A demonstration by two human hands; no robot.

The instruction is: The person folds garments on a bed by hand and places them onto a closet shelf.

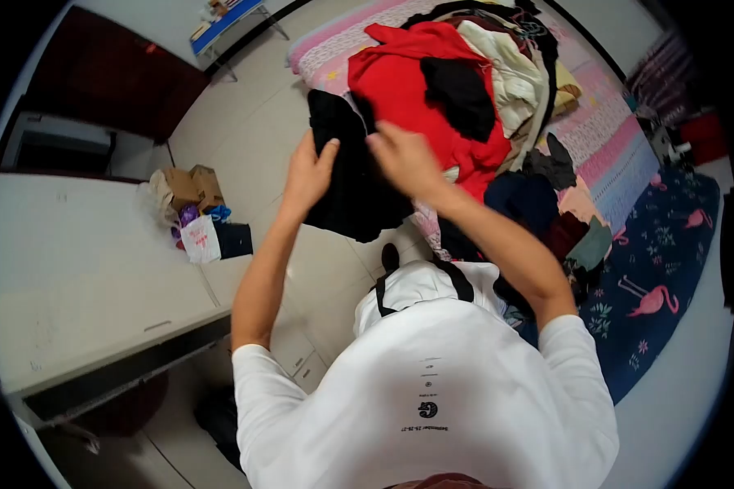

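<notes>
1. White T-shirt (481, 383): print is carried down the front, seen upside down in the head view.
2. Date line (424, 429) on shirt: "September 25-26-27" is read; the month is made out well enough, the digits are small and less sure.
3. Dark logo (427, 410) on shirt: a bold, rounded G-like shape is shown; the exact letter cannot be settled.
4. Small text line (428, 395) on shirt, beside the logo: too tiny to be read.
5. Further fine print (429, 367) on shirt, nearer the hem: spread over several short rows, not legible.
6. White bag (200, 239) by the cartons (194, 187): reddish marks are borne, too blurred to be read.
</notes>
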